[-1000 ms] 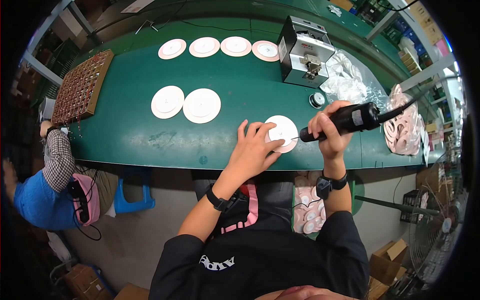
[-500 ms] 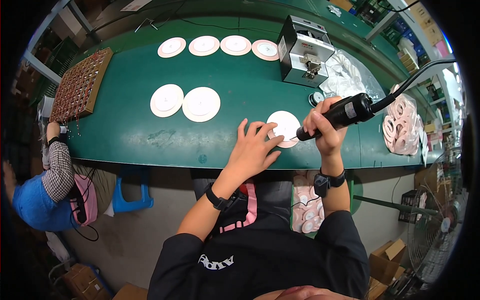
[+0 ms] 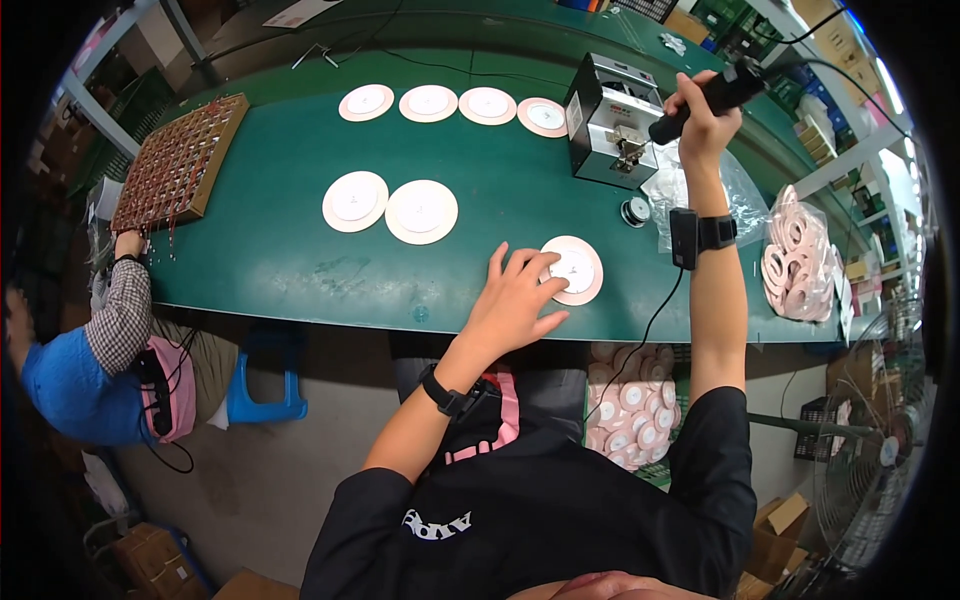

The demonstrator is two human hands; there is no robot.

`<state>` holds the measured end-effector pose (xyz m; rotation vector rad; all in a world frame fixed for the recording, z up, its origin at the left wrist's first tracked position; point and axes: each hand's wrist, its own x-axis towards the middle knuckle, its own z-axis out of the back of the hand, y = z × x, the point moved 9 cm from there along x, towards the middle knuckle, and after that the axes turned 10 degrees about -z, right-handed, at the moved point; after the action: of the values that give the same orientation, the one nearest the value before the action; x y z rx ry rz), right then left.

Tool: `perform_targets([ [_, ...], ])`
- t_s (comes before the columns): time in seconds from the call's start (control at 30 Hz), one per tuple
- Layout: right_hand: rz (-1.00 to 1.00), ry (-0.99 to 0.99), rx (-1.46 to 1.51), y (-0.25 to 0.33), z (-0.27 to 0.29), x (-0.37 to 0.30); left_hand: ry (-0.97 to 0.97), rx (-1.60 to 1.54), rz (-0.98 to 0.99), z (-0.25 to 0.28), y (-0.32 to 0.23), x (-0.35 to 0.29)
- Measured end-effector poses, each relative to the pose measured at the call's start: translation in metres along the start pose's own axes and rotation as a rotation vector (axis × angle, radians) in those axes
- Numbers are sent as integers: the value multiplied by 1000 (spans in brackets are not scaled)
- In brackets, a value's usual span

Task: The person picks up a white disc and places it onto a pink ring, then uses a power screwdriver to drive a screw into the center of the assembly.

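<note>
My left hand (image 3: pixel 515 300) rests with fingers spread on the left edge of a round disc (image 3: pixel 582 274), pale pink at the rim with a white centre. The disc lies flat near the front edge of the green table. My right hand (image 3: pixel 705 125) is wrapped round a black corded electric screwdriver (image 3: pixel 738 86), raised at the back right. Its thin bit points down and left to the metal front of a box-shaped screw feeder (image 3: pixel 598 150). Whether the bit touches it, or carries a screw, is too small to tell.
Two discs (image 3: pixel 422 212) lie mid-table, with a row of several discs (image 3: pixel 428 103) behind. To the right are a small spool (image 3: pixel 634 211) and a bag of pink rings (image 3: pixel 798 265). A crate of discs (image 3: pixel 635 410) stands below. A co-worker (image 3: pixel 90 385) sits left beside a gridded tray (image 3: pixel 180 160).
My right hand has lifted the electric screwdriver off the disc and carried it up and back to the screw feeder. My left hand has stayed at the disc.
</note>
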<state>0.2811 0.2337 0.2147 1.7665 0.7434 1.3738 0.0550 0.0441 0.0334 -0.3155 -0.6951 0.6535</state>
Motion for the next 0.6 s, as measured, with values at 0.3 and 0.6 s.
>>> perform_targets([
  [0.3,-215,145,160,27,-16,-79,-7,29,-63,-1,-8,-6],
  [0.6,-258,163,78,24,-13,-167,43,50,-55,-3,-6,-2],
])
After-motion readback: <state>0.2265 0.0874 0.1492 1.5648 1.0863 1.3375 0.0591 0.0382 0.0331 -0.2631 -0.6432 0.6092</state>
